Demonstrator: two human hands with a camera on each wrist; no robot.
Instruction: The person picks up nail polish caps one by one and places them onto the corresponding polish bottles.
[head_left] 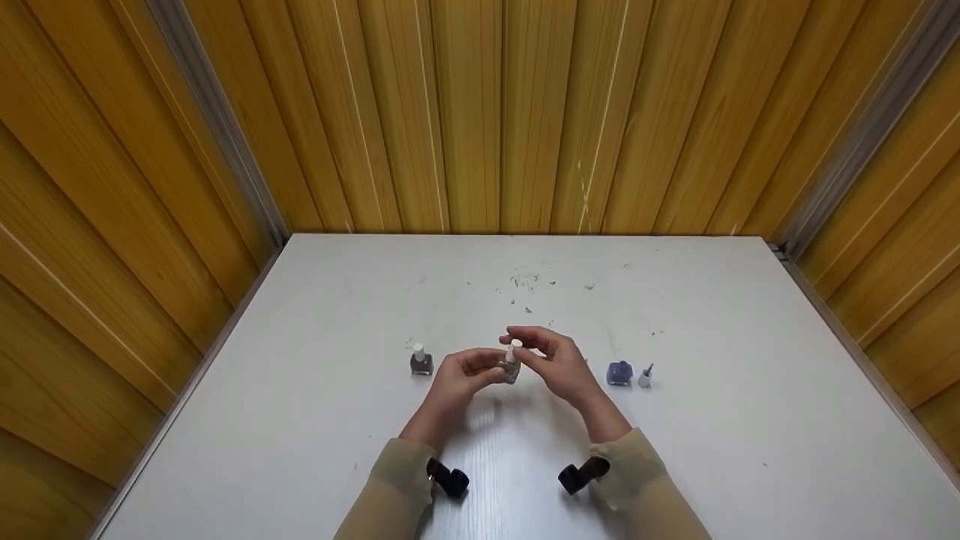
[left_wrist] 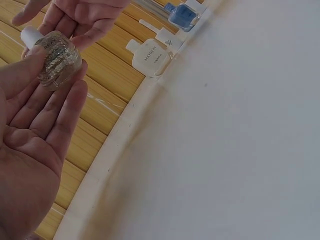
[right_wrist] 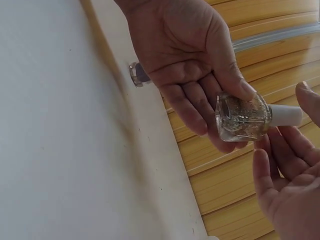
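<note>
My left hand [head_left: 455, 379] pinches a small clear nail polish bottle [right_wrist: 242, 117] with gold glitter between its thumb and fingers. Its white cap [right_wrist: 286, 115] is on. Around that cap, my right hand [head_left: 559, 367] has its fingers spread; in the right wrist view the thumb stands apart from the cap and the fingertips lie close beneath it. An uncapped white nail polish bottle [left_wrist: 150, 59] stands on the table beyond, beside a white brush cap [left_wrist: 169, 37] standing brush up. The head view hides that pair behind my right hand.
Right of my hands stand an uncapped blue-purple nail polish bottle [head_left: 619, 373] and its brush cap [head_left: 646, 377], brush up. A dark nail polish bottle [head_left: 421, 364] with a white cap stands to the left. Small dark specks mark the white table [head_left: 360, 300]; wood-patterned walls [head_left: 465, 112] surround it.
</note>
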